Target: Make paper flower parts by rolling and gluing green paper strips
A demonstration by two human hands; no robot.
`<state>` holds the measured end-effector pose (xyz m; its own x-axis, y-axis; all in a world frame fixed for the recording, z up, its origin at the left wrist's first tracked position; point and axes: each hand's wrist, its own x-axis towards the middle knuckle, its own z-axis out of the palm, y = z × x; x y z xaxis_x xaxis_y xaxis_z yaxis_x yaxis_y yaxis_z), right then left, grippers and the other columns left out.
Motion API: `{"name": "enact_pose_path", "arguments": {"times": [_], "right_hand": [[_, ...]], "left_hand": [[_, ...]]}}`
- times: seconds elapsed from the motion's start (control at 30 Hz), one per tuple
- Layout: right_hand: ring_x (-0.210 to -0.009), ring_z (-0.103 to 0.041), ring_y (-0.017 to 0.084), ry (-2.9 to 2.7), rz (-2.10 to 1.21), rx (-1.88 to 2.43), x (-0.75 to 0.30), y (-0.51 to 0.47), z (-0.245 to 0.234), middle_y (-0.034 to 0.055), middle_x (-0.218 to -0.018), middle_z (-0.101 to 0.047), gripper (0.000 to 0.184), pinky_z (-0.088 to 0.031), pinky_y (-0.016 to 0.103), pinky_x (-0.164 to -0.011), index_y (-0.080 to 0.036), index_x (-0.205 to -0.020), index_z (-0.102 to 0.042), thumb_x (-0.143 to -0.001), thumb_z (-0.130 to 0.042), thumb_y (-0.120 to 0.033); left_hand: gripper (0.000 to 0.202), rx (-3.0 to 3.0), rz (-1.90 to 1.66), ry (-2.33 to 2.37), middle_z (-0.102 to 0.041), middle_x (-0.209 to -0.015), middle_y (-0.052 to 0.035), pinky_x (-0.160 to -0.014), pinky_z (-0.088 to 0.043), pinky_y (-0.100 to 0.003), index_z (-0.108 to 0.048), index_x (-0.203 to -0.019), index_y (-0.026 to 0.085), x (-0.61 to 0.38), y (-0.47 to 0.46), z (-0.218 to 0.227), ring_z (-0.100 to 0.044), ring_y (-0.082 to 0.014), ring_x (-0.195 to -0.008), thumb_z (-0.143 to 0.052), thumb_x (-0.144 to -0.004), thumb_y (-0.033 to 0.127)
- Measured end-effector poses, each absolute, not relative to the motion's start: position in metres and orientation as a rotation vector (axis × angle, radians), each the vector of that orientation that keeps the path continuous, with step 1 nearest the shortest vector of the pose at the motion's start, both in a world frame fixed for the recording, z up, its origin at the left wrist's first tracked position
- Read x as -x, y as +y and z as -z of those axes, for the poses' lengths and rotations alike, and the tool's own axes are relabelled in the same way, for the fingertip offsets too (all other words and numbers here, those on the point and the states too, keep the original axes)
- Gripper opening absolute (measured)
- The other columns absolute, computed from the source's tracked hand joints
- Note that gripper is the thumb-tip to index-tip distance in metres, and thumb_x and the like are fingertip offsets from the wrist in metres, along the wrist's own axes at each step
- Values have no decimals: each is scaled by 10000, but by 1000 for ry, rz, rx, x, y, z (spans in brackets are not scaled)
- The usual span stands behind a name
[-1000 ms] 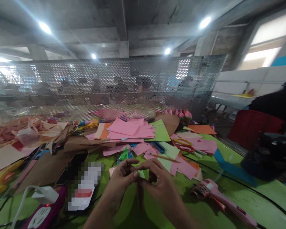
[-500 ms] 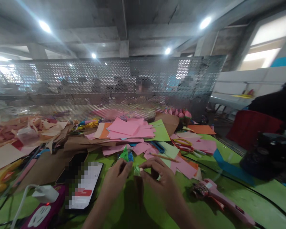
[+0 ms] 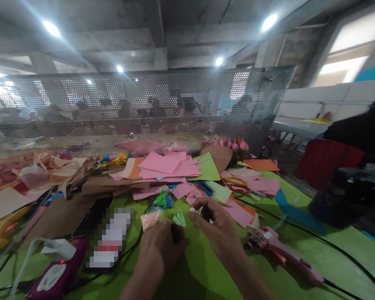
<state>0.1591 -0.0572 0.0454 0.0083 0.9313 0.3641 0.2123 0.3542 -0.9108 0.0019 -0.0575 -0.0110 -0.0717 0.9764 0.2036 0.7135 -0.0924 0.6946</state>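
Observation:
My left hand (image 3: 161, 246) is curled closed over the green table (image 3: 206, 271), its fingertips pinching the base of a small light green folded paper piece (image 3: 179, 217). My right hand (image 3: 214, 227) hovers just to the right of that piece with its fingers bent and pinched together; whether it holds anything is hidden. A small pink paper piece (image 3: 150, 218) lies just left of the green one. A darker green and blue folded piece (image 3: 161, 199) sits a little farther back.
A pink glue gun (image 3: 281, 254) with its cable lies to the right. A phone (image 3: 108, 239) and a power strip (image 3: 54, 277) are at the left. Pink, green and orange sheets (image 3: 171, 166), brown paper, scissors (image 3: 234, 183) and a perforated metal screen (image 3: 137, 108) stand behind. A person in black sits far right.
My hands dropped lower and drew slightly apart. The light green piece now stands out from my left fingertips, and the view tilted a little downward.

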Motion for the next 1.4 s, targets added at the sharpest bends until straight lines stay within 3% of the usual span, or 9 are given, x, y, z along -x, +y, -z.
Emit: {"name": "enact_pose_path", "arguments": {"times": [0.1, 0.27, 0.43, 0.67, 0.93, 1.03, 1.17, 1.4], "right_hand": [[-626, -434, 141, -1439, -831, 1056, -162, -55, -45, -6, -729, -545, 182, -349, 259, -568, -191, -864, -655, -832, -663, -370], [-739, -509, 161, -1299, -857, 988, -173, -47, -46, 27, -868, -652, 223, -378, 271, -653, -209, -895, -716, -823, -697, -419], [-651, -458, 127, -1127, -987, 920, -178, -43, -49, -2, -759, -634, 225, -364, 252, -615, -231, -867, -767, -734, -785, -411], [-624, -386, 103, -1032, -1183, 853, -173, -47, -46, -18, -706, -602, 221, -318, 234, -586, -240, -860, -792, -705, -825, -394], [-624, -401, 98, -915, -1315, 848, -171, -47, -42, -22, -652, -550, 309, -304, 222, -579, -224, -888, -806, -660, -860, -426], [-612, -392, 91, -887, -1339, 844, -171, -46, -40, -21, -653, -562, 330, -301, 215, -571, -218, -888, -808, -639, -874, -425], [-607, -389, 84, -858, -1360, 830, -170, -45, -37, -13, -697, -590, 332, -294, 211, -558, -213, -895, -809, -637, -878, -410], [-586, -374, 78, -815, -1373, 833, -167, -46, -39, -14, -675, -576, 377, -279, 207, -542, -198, -902, -810, -603, -895, -411]], "left_hand": [[157, -1797, -1037, 1646, -566, -594, 9, -592, -204, -288, -583, -648, 239, 5, -54, 10, -488, -189, -571, -728, -664, 298], [171, -1704, -1044, 1310, -543, -669, 34, -601, -318, -259, -538, -757, 213, 14, -43, 9, -506, -170, -661, -697, -721, 263], [340, -1430, -1093, 934, -596, -770, 20, -648, -409, -267, -495, -991, 222, 6, -38, 23, -579, -169, -740, -721, -744, 282], [470, -1283, -1099, 685, -547, -814, 52, -635, -417, -238, -409, -1051, 259, -2, -46, 27, -501, -113, -699, -760, -740, 262], [427, -1260, -1058, 730, -497, -820, 58, -623, -355, -219, -425, -1090, 246, -1, -50, 24, -424, -110, -714, -664, -748, 150], [446, -1253, -1072, 774, -534, -853, 47, -665, -378, -232, -473, -1121, 246, 0, -50, 26, -464, -131, -765, -662, -731, 139], [552, -1205, -1079, 827, -615, -1095, -26, -841, -425, -305, -509, -1227, 235, -1, -48, 37, -532, -222, -1019, -681, -706, 174], [813, -1145, -1071, 776, -539, -1405, -106, -1039, -398, -421, -420, -1418, 233, -2, -46, 45, -442, -336, -1315, -759, -681, 277]]}}
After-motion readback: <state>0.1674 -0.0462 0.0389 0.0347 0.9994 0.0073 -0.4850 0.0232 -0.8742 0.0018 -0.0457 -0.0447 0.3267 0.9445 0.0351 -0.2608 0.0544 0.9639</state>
